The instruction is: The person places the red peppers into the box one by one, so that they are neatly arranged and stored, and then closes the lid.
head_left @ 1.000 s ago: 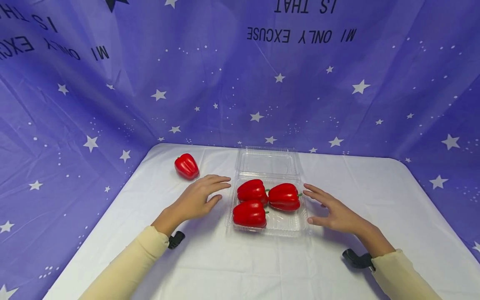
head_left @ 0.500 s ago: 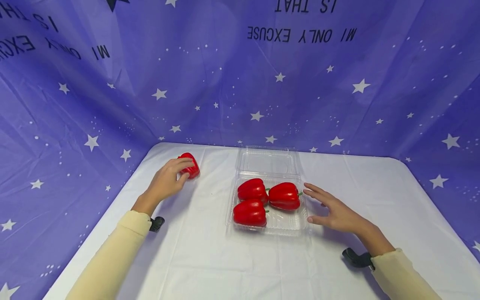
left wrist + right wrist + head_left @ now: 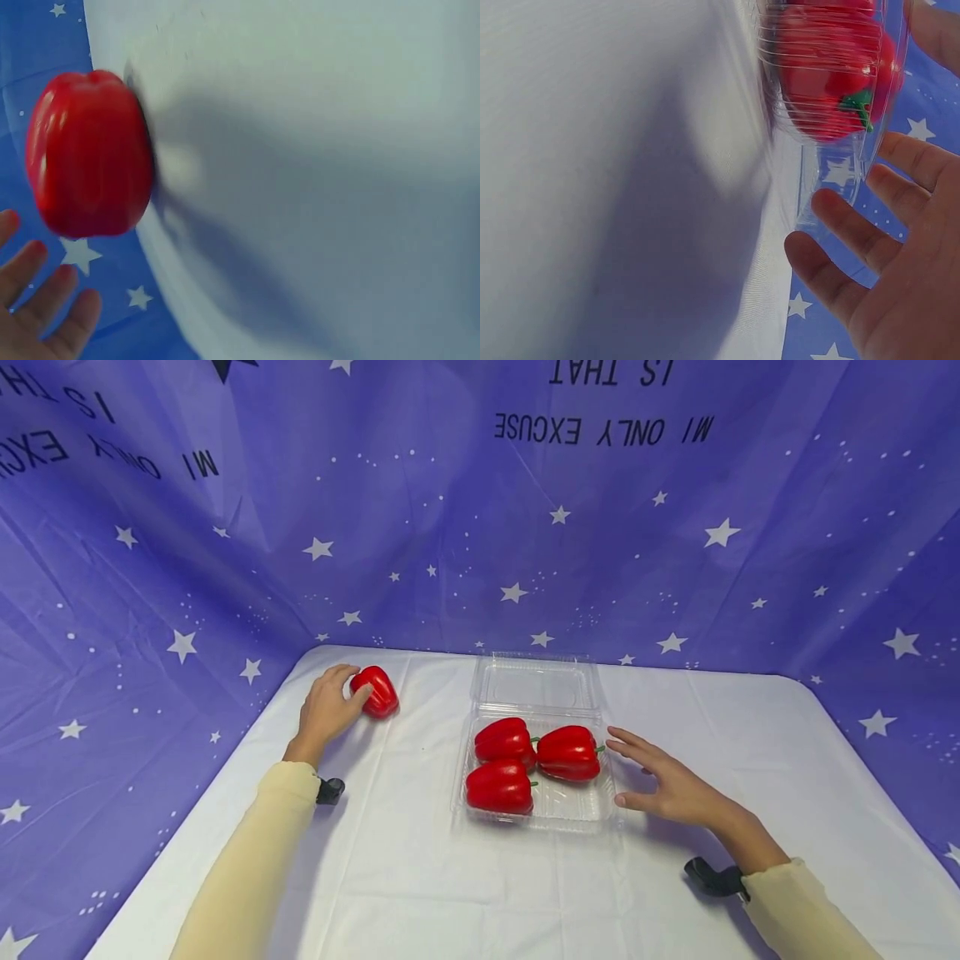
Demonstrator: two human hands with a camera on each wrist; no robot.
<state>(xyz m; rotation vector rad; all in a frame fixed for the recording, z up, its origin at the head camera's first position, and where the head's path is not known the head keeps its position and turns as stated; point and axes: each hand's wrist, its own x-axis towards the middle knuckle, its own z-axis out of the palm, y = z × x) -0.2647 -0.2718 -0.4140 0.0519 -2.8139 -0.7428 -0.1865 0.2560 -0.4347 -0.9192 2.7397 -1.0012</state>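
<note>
A red bell pepper lies on the far left of the table, and my left hand is at its left side, fingers and thumb spread around it. In the left wrist view the spread fingers stand apart from the pepper. Three more red bell peppers with green stems, such as the right one, lie in a clear plastic clamshell box. Beside the box's right wall is my right hand, its fingers spread and holding nothing. The right wrist view has its fingertips close to the ribbed wall.
The box's clear lid lies folded back behind it. A white cloth covers the table. A purple star-printed curtain hangs along the back and both sides.
My left hand has moved left from beside the box, passed over the lone pepper and come to its left side. My right hand and the box have stayed in place.
</note>
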